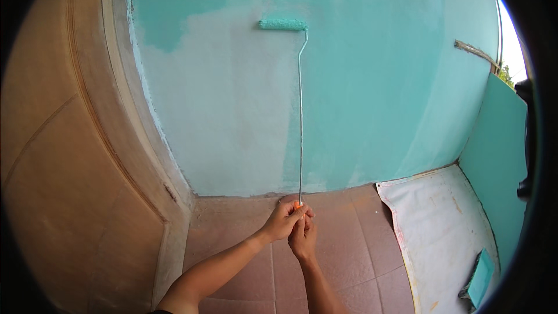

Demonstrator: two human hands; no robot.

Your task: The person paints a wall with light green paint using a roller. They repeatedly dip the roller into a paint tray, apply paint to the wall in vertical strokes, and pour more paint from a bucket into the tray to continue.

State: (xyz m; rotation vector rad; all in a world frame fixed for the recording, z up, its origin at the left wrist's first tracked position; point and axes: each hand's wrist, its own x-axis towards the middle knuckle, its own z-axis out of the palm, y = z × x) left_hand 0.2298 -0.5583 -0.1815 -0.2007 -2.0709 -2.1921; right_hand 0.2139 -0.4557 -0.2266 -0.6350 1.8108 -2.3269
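Evidently a coat is being rolled on, and the step in hand looks like covering the pale patch (232, 104) of the wall (366, 93). High up, the roller (283, 24) lies at the patch's upper edge, level, its rod (300, 116) dropping straight to the orange handle (299, 204). Both of the person's hands are curled around that handle, the left hand (283, 221) a little above the right hand (303, 239), fingers overlapping; how tightly they squeeze, one cannot tell. The next move seems to call for an even downward stroke overlapping the green, kept off the door frame (131, 110), while the tray (481, 279) sits well apart on the sheet (436, 209)
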